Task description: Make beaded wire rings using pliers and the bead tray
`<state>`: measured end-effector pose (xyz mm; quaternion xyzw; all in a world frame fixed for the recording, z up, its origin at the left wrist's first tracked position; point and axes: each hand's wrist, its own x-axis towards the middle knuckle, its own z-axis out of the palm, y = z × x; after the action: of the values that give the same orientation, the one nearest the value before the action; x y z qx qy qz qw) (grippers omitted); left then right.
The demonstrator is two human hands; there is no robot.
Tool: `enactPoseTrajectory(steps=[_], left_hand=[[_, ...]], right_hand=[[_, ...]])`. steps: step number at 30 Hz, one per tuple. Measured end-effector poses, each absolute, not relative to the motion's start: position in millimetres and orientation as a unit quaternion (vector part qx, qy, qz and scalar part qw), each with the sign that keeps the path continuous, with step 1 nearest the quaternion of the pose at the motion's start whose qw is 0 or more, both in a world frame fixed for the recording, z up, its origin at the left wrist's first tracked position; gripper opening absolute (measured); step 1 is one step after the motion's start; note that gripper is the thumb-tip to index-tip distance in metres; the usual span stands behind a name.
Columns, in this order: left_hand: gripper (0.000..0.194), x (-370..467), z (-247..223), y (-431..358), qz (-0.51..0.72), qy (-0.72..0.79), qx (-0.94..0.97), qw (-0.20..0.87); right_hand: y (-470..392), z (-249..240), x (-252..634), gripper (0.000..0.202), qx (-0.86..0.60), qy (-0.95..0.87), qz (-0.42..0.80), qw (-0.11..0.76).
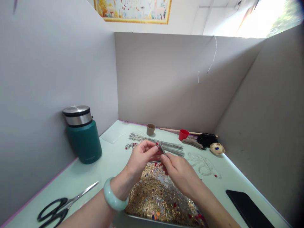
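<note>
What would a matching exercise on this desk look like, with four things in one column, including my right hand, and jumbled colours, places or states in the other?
1. Bottle
2. Scissors
3. Tray
4. Right hand

A. Gripping a slim grey tool
B. Black-handled, lying near the lower left corner of the picture
C. Teal, with a silver-coloured top
D. Below the hands, filled with mostly gold-coloured beads

Pairs: 1-C, 2-B, 3-D, 4-A

Wires [173, 148] beyond hands [142, 155] — gap leftward
</note>
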<state>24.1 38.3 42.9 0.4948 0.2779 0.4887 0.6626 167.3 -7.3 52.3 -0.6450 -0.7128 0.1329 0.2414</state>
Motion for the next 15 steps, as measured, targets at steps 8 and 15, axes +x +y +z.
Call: enactPoseTrajectory(steps=[8,15], left_hand=[[0.015,29.2,43.4,39.2,0.5,0.306,0.516,0.624],[0.011,27.4,43.4,39.7,0.508,0.315,0.541,0.591]], right_hand=[[-7.9,53.7,164.9,0.041,-0.673,-0.707,0.08,0.2],[-11.0,53.3,163.5,0.038,-0.664,-0.718,0.051,0.203]])
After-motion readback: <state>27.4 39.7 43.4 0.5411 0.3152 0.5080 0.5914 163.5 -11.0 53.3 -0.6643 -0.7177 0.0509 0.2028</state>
